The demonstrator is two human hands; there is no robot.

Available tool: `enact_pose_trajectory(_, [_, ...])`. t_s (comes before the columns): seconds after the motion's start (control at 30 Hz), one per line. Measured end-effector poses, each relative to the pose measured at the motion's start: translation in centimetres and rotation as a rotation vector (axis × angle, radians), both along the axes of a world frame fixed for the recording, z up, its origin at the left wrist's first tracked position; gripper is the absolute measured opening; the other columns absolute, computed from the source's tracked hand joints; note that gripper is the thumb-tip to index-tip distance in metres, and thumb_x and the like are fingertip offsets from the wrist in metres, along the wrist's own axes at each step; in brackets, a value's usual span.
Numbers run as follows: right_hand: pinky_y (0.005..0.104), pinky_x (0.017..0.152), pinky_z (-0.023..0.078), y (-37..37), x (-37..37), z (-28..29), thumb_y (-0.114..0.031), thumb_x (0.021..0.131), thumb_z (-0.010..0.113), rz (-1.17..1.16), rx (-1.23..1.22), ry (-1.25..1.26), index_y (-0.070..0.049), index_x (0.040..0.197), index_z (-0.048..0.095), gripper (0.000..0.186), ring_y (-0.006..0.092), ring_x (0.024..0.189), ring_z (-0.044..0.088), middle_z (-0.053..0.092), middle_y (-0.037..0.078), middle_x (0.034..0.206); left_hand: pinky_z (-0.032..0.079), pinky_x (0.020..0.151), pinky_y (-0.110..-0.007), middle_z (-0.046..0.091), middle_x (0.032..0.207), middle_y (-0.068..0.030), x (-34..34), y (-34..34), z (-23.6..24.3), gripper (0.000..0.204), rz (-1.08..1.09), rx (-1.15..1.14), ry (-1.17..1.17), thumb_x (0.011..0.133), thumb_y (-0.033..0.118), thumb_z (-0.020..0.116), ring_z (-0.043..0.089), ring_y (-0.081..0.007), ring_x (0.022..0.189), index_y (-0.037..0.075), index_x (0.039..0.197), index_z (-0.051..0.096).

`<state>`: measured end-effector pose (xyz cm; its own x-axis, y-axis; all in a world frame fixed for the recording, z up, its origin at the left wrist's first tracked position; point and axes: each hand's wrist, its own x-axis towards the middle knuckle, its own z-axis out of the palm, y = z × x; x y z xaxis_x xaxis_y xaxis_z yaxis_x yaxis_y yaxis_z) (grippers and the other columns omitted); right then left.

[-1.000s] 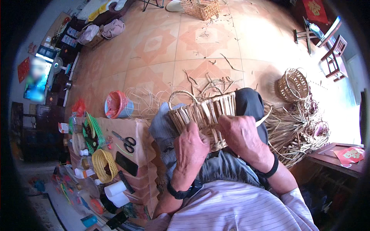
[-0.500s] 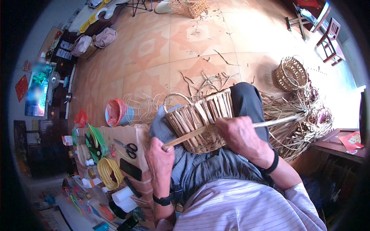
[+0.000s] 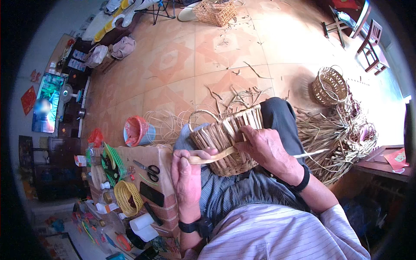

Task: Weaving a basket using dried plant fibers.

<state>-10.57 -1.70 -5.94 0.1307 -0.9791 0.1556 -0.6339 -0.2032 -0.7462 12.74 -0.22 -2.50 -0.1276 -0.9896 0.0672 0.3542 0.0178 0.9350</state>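
Woven basket (image 3: 208,138) rested in the person's lap; it looked light and springy, best held by its arched handle (image 3: 203,111) or its rim. Left hand (image 3: 186,173) pinched a flat, pale strip (image 3: 222,154), probably pliable but apt to split; right hand (image 3: 265,146) gripped it farther along, both covering part of the near wall. Around these, left to right, sat a yellow plastic basket (image 3: 118,196), a dark phone (image 3: 151,193), scissors (image 3: 152,174), a lined bin (image 3: 150,133), a round basket (image 3: 320,89) and dried stalks (image 3: 336,138) crowding the right side.
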Motion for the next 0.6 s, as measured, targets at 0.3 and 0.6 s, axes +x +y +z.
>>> enact_pose_trajectory(0.3, [0.0478,0.065,0.051,-1.9,-1.1,-0.5,-0.026,0.089,0.076,0.126,0.276,-0.141,0.002,0.084,0.066,0.030,0.0443,0.074,0.066,0.063,0.026,0.074,0.056,0.089,-0.034,0.065,0.096,-0.0056,-3.1,-0.8,-1.5,0.022,-0.039,0.066,-0.154,0.097,0.012,0.073,0.069,-0.0185,0.089,0.003,0.109,0.058])
enact_pose_trajectory(0.6, [0.0404,0.065,0.050,-2.0,-1.9,-1.8,-0.021,0.091,0.072,0.201,0.391,-0.289,0.003,0.097,0.068,0.025,0.0253,0.065,0.060,0.062,0.022,0.074,0.058,0.070,-0.025,0.075,0.092,-0.0083,-6.2,-0.9,-2.6,0.016,0.058,0.213,-0.702,0.093,0.001,0.074,0.072,-0.0116,0.080,-0.004,0.106,0.068])
